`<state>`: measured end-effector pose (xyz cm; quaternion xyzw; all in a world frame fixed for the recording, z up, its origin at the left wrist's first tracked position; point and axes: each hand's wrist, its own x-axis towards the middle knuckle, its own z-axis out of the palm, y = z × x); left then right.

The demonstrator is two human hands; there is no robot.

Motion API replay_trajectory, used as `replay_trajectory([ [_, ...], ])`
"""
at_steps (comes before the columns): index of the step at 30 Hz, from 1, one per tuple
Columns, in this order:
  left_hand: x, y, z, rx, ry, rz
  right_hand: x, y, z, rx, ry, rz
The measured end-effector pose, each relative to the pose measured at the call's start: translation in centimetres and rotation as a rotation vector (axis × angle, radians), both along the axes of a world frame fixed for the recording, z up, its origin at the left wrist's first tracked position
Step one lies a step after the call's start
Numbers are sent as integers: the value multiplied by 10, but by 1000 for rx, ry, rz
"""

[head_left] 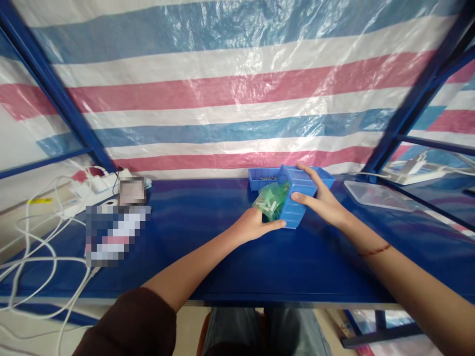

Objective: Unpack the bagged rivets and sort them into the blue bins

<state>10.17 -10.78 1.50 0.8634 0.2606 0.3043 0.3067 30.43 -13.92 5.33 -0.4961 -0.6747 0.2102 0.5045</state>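
Observation:
A blue plastic bin (295,214) is tilted above the table, its mouth turned to the left. My right hand (321,197) grips it from the right, thumb on the near side and fingers over the upper edge. At the mouth bulges a green see-through plastic bag (270,198) with small white pieces in it. My left hand (256,225) is closed at the bag's lower left, and its thumb reaches to the bin's lower rim. The bag hides most of the left fingers. Behind the held bin stands a second blue bin (256,184) with small metal parts inside.
The blue table (193,237) ends in a near edge above my legs. White cables (52,258) tangle around power strips (92,195) at the left, beside a blurred-out item (115,235). A clear plastic lid (374,195) lies at the right. Blue frame posts (408,109) flank a striped sheet.

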Motion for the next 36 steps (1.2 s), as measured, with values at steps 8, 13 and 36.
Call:
replay_trajectory([
  [8,-26,-25,27,125,394,264,8,8,19,-84,-187,104],
  [13,-37,-27,44,157,635,467,4,14,17,-29,-355,84],
  [36,-122,43,74,532,387,488,7,19,4,-51,-634,57],
])
